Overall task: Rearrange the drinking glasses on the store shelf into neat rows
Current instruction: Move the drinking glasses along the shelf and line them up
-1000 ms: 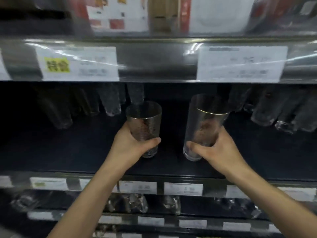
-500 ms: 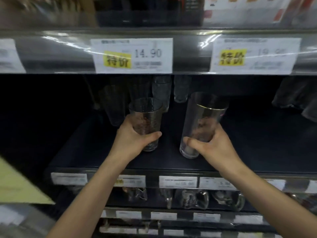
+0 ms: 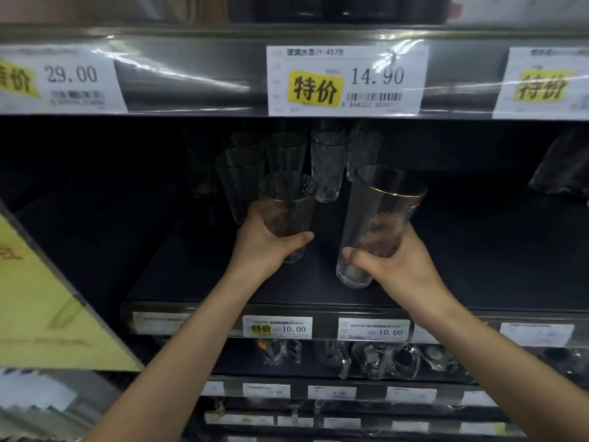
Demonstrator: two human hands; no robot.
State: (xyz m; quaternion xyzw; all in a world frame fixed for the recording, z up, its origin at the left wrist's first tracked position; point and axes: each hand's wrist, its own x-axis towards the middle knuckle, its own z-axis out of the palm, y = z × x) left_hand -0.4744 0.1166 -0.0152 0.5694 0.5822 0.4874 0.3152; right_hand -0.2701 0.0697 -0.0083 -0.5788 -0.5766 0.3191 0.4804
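Short glass point(image 3: 287, 199) clamped in left grip point(image 3: 264, 247), tall glass point(image 3: 379, 202) clamped in right grip point(image 3: 404, 266)

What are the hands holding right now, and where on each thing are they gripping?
The left hand grips the short textured glass around its lower half; the right hand grips the tall gold-rimmed glass near its base.

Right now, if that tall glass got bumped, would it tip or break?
Probably tippy: the tall glass is narrower at its base than its rim. Likely breakable and slippery, being smooth clear glass; the right hand grips it low.
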